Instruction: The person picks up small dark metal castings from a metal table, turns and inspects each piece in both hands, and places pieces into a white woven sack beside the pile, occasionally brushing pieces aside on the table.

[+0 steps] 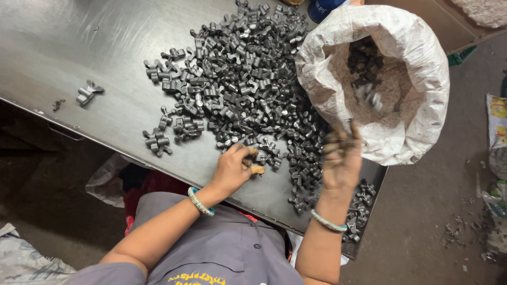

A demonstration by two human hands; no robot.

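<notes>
I am looking down at a steel worktop (63, 47) carrying a big pile of small dark metal parts (248, 84); every place below is given from that pile.

Well to the left of the pile, one stray part (87, 93) lies alone on the bare steel. Just off the pile's lower left edge sits a small loose cluster (157, 141) of the same parts.

At the pile's near edge, my left hand (232, 170) rests on the worktop. Its fingers (248, 158) are curled nearly closed, touching the outermost parts; I cannot tell whether they have hold of one. A beaded bangle (200, 201) circles that wrist.

To the right of the pile's near edge, my right hand (342, 161) is raised, blurred, its grimy fingers (343, 138) loosely spread and pointing toward the sack; whether they grip anything I cannot tell.

Right of the pile, touching its edge, stands an open white woven sack (417, 79), with more dark parts (364, 63) lying inside and a few blurred pieces (369, 97) in its mouth.
</notes>
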